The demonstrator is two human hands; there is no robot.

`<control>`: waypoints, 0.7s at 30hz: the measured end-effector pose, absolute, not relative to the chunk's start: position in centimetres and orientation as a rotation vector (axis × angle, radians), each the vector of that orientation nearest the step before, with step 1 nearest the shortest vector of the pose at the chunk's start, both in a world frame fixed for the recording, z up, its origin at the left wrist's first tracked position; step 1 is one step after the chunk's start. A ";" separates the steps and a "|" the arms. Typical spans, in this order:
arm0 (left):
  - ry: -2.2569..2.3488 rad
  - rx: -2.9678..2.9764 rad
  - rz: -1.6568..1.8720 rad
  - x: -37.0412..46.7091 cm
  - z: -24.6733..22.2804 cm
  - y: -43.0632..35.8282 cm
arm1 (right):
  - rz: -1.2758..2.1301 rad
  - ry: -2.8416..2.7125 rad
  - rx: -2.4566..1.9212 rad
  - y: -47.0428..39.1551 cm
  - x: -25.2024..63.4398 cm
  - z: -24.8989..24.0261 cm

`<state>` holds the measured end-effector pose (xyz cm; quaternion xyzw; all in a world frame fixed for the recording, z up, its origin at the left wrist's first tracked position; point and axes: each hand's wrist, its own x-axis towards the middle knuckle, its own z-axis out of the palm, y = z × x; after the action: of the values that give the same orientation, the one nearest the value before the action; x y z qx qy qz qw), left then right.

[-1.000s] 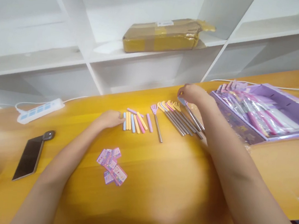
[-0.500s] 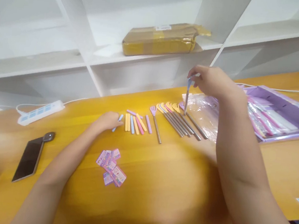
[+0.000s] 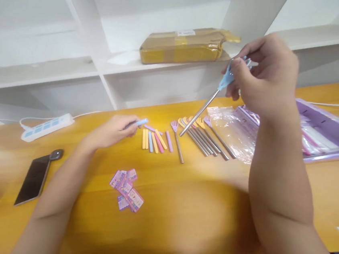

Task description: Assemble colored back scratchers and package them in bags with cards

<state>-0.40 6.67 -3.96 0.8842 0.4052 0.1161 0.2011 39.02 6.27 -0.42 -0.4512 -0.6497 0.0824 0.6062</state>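
My right hand (image 3: 267, 74) is raised above the table, its fingers closed on the light-blue claw head of a back scratcher (image 3: 201, 111). The bare metal rod slants down to the left from it. My left hand (image 3: 114, 131) grips a short light-blue handle sleeve (image 3: 141, 122) just over the tabletop, one end sticking out to the right. Beside it lie several yellow, blue, pink and purple handle sleeves (image 3: 151, 142). A purple-headed back scratcher (image 3: 178, 146) lies apart, left of a row of several back scratchers (image 3: 202, 141) with metal rods.
A clear plastic bag (image 3: 232, 135) lies right of the row, near a purple box (image 3: 332, 158) of wrapped items. Printed cards (image 3: 126, 189) are piled in front. At left are a phone-like dark device (image 3: 32, 179) and a power strip (image 3: 47, 127). A taped parcel (image 3: 182, 49) sits on the shelf.
My right hand has lifted the blue back scratcher up and rightward, tilting its rod from upright to slanted. My left hand has raised the blue handle sleeve and turned it nearly level.
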 end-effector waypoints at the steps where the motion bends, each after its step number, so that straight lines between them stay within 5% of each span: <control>1: 1.083 2.488 0.377 -0.2 -3.6 6.0 | 0.272 -1.480 -0.979 6.0 38.5 -0.3; 9: 0.945 2.610 0.545 0.8 -2.8 3.2 | 0.521 -1.407 -0.587 3.9 35.4 0.7; 21: 1.019 2.542 0.685 0.7 -2.5 2.9 | 0.340 -1.365 -0.366 3.1 34.4 0.8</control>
<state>0.70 2.94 -2.52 0.8890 0.3564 0.2396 0.1588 34.41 3.05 0.80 -0.1674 -0.6241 0.1553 0.7472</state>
